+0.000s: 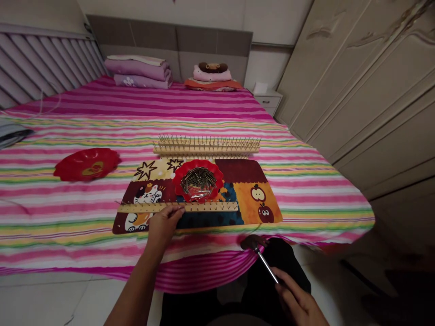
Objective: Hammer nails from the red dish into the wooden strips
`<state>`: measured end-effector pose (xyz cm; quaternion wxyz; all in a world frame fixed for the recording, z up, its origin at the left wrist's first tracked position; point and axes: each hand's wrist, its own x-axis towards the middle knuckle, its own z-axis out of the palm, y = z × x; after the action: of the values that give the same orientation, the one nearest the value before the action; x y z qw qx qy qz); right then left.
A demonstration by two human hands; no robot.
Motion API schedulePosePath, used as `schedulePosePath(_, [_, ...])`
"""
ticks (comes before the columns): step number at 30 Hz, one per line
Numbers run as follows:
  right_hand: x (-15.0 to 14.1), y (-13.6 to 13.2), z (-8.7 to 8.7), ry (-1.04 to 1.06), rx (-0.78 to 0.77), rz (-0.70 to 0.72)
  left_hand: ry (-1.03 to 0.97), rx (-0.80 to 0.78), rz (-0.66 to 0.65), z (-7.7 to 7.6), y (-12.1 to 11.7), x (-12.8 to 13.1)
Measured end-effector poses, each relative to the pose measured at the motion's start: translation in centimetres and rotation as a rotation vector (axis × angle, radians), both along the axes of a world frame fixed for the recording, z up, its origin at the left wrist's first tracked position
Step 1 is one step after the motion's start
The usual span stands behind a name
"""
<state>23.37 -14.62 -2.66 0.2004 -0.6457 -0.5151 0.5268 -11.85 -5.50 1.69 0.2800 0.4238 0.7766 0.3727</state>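
A narrow wooden strip [212, 207] lies across a patterned mat [260, 172], with a row of nails standing in it. My left hand [166, 219] rests at the strip's middle, its fingers pinched together there; whether a nail is between them is too small to see. In my right hand [295, 294] is a hammer [267, 263], gripped by its metal shaft, the dark head over my lap by the bed edge. Just beyond the strip, a red scalloped dish [176, 183] holds many loose nails [200, 181].
Several nail-studded wooden strips [207, 147] lie behind the mat. A second red dish [86, 164] sits to the left on the striped bedspread [68, 217]. Folded bedding [141, 72] is stacked by the headboard. A wardrobe [340, 86] stands at right.
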Motion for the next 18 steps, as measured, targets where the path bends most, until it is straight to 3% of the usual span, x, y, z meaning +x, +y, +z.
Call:
schedulePosePath(4, [-2.8,0.6,4.1,0.083,0.085,0.144,0.101,0.075,0.019,-0.4,-0.2,0.5])
schedulePosePath(9, [-7.8,4.0,8.0,0.119,0.327,0.314,0.219,0.198,-0.034,-1.1,0.0,0.9])
schedulePosePath(13, [-11.3,6.4,9.4,0.094,0.478,0.408,0.290,0.228,-0.072,-1.8,-0.1,1.1])
schedulePosePath(18, [-14.1,8.2,9.6,0.039,0.562,0.512,0.335,0.198,-0.075,-2.1,-0.3,1.1])
